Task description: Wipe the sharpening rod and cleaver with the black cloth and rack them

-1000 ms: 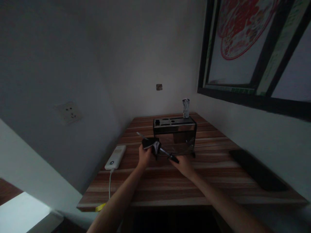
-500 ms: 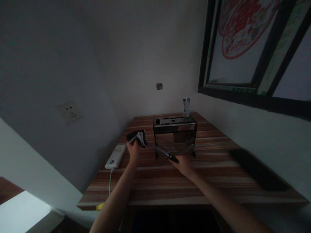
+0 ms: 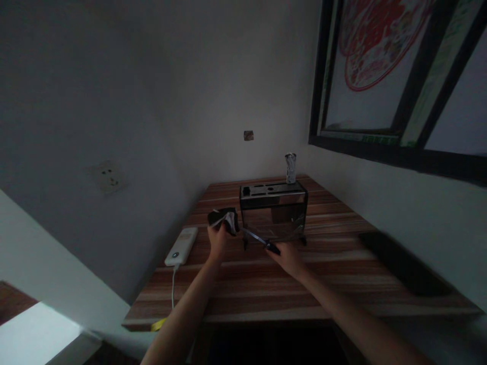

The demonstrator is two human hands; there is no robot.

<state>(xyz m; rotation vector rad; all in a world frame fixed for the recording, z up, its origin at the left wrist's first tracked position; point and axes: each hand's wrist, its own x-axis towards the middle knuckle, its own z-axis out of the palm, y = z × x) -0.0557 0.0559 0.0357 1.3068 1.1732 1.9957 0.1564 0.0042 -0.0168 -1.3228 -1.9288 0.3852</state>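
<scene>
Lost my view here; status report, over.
Left hand gripping black-and-white crumpled cloth. Right hand holding black-handled slim metal tool. Black-framed rectangular rack close beyond.

Dim, underexposed, muted color. Light source out of view; possibly low left, where the white surface [image 3: 41,334] is brightest. Heavy shadow under the wood-grain table [image 3: 342,263]. Faint glint on the blade [image 3: 254,235]. Wide-angle stretch at edges; wall outlet [image 3: 109,177] smeared, black mat [image 3: 405,266] soft. Fine detail mushy, no harsh glare.
</scene>
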